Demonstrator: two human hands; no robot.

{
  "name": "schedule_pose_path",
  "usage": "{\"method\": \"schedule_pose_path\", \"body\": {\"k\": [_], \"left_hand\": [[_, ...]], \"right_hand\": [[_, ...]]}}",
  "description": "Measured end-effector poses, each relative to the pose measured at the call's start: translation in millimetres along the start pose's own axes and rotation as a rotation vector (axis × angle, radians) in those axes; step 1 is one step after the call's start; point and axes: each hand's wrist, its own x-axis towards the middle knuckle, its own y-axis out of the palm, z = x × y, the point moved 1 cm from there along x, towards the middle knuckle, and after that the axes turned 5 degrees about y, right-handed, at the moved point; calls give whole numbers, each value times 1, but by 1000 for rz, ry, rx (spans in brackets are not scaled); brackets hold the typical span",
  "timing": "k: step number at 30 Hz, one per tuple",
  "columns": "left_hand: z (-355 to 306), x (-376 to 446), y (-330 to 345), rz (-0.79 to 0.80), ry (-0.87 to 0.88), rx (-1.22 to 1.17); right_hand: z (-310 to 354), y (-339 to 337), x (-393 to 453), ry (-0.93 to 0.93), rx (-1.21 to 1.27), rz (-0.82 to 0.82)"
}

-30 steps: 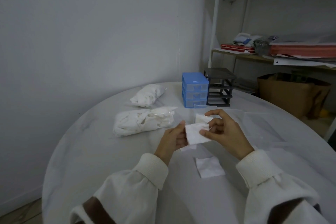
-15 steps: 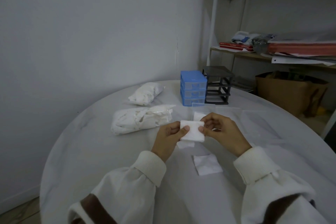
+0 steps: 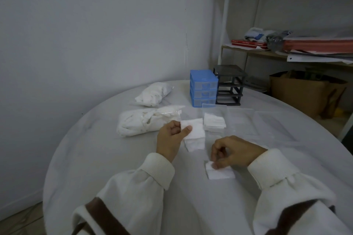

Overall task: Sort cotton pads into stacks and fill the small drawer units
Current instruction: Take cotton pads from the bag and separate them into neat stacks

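Head view, pad bags (image 3: 149, 122) beside blue drawers (image 3: 203, 88)

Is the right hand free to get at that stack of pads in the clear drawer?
Probably yes: the right hand only touches the loose pad, and nothing stands between it and the pad stack.

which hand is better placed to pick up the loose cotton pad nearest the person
The right hand. Its fingertips already rest on the near edge of that loose cotton pad on the table. The left hand is farther off and occupied, gripping another pad.
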Motion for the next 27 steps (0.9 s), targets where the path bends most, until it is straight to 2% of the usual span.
{"method": "schedule_pose_path", "body": {"k": [3, 8, 12, 15, 21, 27], "left_hand": [[1, 0, 0, 18, -12, 23], [2, -3, 3, 60, -67, -4], [0, -5, 7, 103, -118, -12], [-1, -8, 10, 175, -109, 22], [-5, -13, 14, 238, -127, 56], [-9, -16, 16, 224, -157, 7]], "right_hand": [[1, 0, 0, -39, 60, -33], [5, -2, 1, -177, 451, -183], [5, -5, 4, -252, 572, -337], [7, -6, 4, -267, 651, -391], [9, -5, 3, -255, 642, -436], [4, -2, 5, -245, 649, -481]]}}
